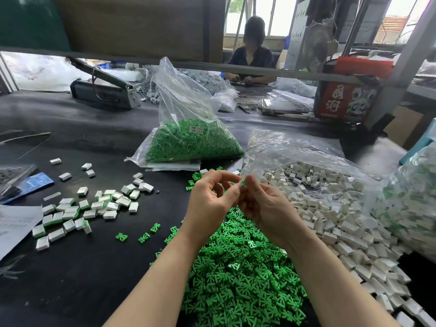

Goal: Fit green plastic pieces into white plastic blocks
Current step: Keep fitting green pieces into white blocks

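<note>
My left hand [210, 199] and my right hand [264, 204] meet fingertip to fingertip above the table. Between them they pinch a small green piece [243, 182], of which only a sliver shows. Whether a white block is also held there is hidden by the fingers. Below my hands lies a big heap of loose green pieces [240, 274]. White blocks [330, 208] spill from an open clear bag on the right. Fitted white blocks with green edges [77, 213] lie scattered on the left.
A clear bag of green pieces [188, 140] stands behind my hands. Another bag of fitted blocks [412, 208] is at the far right. A paper sheet [16, 223] and a blue packet [35, 182] lie at the left. A person sits across the dark table [82, 267], near a red box [342, 100].
</note>
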Demonstrator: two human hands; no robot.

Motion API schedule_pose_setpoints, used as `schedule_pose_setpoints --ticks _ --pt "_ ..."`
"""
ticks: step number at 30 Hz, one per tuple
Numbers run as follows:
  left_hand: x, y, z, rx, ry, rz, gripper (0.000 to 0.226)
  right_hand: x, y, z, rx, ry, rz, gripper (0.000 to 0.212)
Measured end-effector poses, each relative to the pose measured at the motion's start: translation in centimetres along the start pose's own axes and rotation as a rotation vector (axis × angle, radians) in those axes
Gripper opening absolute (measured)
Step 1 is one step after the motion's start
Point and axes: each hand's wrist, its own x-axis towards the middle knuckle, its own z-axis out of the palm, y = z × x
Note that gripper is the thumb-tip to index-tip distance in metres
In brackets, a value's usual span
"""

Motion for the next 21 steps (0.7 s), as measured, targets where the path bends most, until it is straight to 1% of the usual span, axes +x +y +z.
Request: schedule_pose_setpoints --ticks 5,11,15,21 --pt "0.05 0.21 0.22 -0.005 0.018 -0.023 0.011 0.03 0.25 0.23 0.035 0.016 -0.005 0.034" --pt "0.16 -0.02 0.12 0.009 0.033 -0.013 0.014 0.11 0.49 -0.01 0.023 -0.011 -0.032 0.041" --pt "0.11 0.11 0.21 0.01 0.058 -0.016 0.017 0.19 0.67 -0.1 0.006 -0.026 -0.039 0.042" --pt "-0.12 0.6 0.2 0.01 0.07 0.026 0.016 0.26 0.8 -0.19 0.012 -0.004 -0.032 0.032"
